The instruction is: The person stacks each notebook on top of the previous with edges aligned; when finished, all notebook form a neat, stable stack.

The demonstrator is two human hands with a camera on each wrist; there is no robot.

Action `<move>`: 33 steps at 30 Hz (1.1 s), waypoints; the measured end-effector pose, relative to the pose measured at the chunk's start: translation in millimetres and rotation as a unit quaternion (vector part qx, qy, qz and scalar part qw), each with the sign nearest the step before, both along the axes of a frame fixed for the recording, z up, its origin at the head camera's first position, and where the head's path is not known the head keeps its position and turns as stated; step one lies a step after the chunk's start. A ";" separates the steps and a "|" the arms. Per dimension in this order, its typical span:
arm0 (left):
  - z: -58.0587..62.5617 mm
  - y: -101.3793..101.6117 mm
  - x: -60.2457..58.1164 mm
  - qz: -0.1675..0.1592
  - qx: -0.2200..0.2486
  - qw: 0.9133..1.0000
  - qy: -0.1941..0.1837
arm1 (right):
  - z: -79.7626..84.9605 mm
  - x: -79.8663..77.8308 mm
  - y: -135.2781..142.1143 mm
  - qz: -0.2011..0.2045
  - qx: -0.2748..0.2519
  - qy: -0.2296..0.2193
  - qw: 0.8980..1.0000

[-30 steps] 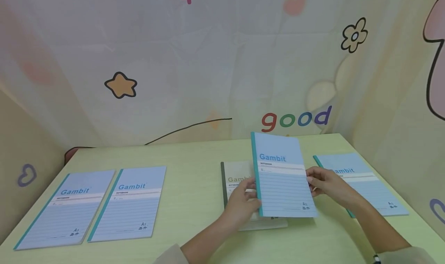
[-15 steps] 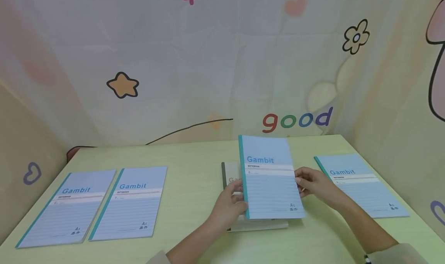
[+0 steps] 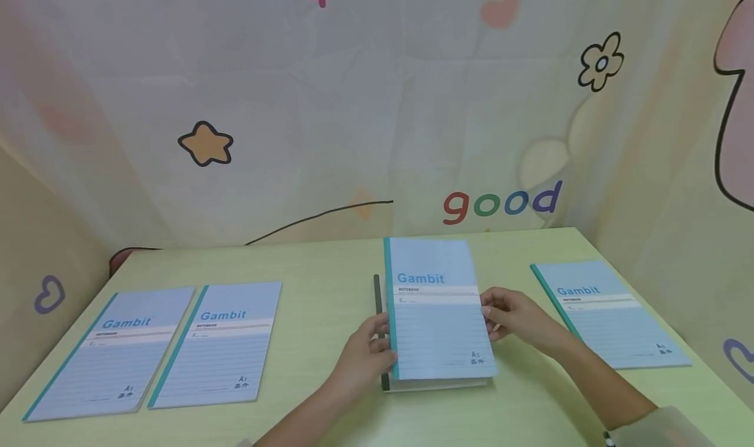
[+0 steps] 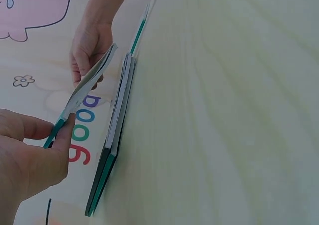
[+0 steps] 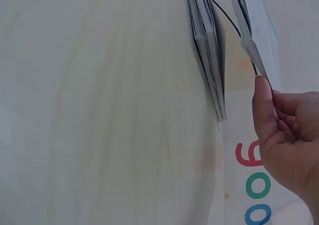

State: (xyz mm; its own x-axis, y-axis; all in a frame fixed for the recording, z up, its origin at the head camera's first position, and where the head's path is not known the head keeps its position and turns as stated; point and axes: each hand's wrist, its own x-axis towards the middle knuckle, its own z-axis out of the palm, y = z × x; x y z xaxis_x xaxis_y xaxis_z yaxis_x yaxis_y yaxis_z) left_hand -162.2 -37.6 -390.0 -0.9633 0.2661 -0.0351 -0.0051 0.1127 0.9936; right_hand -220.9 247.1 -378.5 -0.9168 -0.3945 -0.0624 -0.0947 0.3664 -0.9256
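A blue notebook (image 3: 436, 329) with a teal spine and "Gambit" on its cover is held by both hands, slightly tilted. My left hand (image 3: 362, 358) pinches its spine between thumb and fingers; my right hand (image 3: 521, 319) pinches the opposite edge. Below it lies a dark-spined notebook (image 3: 377, 296), mostly hidden in the head view. In the left wrist view that one rests on a green-spined notebook (image 4: 105, 177), and a gap shows between this stack and the held notebook (image 4: 92, 80). The right wrist view also shows the stacked notebooks (image 5: 209, 50) apart from the held one.
Two blue notebooks, one at far left (image 3: 112, 362) and one beside it (image 3: 215, 349), lie flat on the pale green table (image 3: 318, 316). Another blue notebook (image 3: 612, 319) lies on the right, behind the right forearm. A patterned curtain (image 3: 330, 107) stands behind the table.
Both hands have carried the blue notebook leftward and lower. It now covers more of the dark-spined notebook. The notebooks lying on the table have stayed in place.
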 end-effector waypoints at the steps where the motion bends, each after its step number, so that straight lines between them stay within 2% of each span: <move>1: 0.2 -1.2 0.8 0.002 0.000 1.000 -0.002 | 0.2 0.3 -1.4 0.001 0.001 -0.002 1.000; 8: 0.9 -6.6 3.2 0.018 0.004 0.999 -0.028 | 2.8 2.0 -10.7 0.002 0.015 -0.012 1.000; 13: -2.4 -7.8 2.4 0.027 -0.016 0.999 -0.039 | 2.2 0.5 -17.4 -0.007 0.041 -0.023 0.999; 17: -2.1 -7.9 2.9 0.032 -0.071 0.997 -0.020 | 0.5 -0.5 -21.4 -0.008 0.052 -0.033 0.998; 22: -2.0 -7.9 1.9 0.029 -0.140 0.989 0.020 | -2.9 -2.1 -23.1 -0.014 0.066 -0.034 0.997; 27: -4.9 -7.8 -2.0 0.024 -0.169 0.985 0.036 | -6.1 -3.3 -25.1 -0.023 0.082 -0.031 0.996; 33: -8.8 -8.9 -6.1 0.004 -0.179 0.983 0.043 | -6.4 -4.0 -28.5 -0.027 0.106 -0.024 0.994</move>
State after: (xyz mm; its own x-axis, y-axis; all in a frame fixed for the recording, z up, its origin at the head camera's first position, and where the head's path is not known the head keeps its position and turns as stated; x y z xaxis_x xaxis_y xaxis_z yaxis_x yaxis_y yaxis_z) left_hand -168.2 -46.5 -398.7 -0.9687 0.2442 -0.0440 0.0743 0.4546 0.8876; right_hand -224.9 218.6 -385.0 -0.9305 -0.3171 -0.1832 -0.0267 0.5578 -0.8295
